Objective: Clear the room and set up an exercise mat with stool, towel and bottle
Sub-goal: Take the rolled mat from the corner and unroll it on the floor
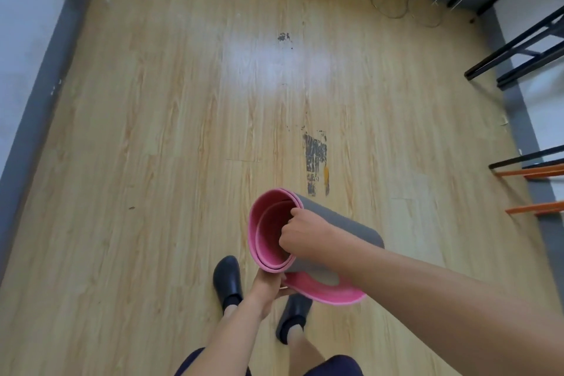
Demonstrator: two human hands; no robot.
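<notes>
A rolled exercise mat (345,226), grey outside and pink inside, is held above the wooden floor in front of me. My right hand (305,230) grips the top rim of the roll, fingers curled into its open end. Below it, my left hand (268,284) holds the loose pink edge hanging under the roll. No stool, towel or bottle shows in this view.
A light wooden floor (183,131) with dark scuffed patches spreads ahead. Grey skirting and white walls bound it on the left and right. Black and orange metal frames (531,49) stand along the right wall. Thin wires (396,6) lie at the far end. My two dark shoes (227,281) are below.
</notes>
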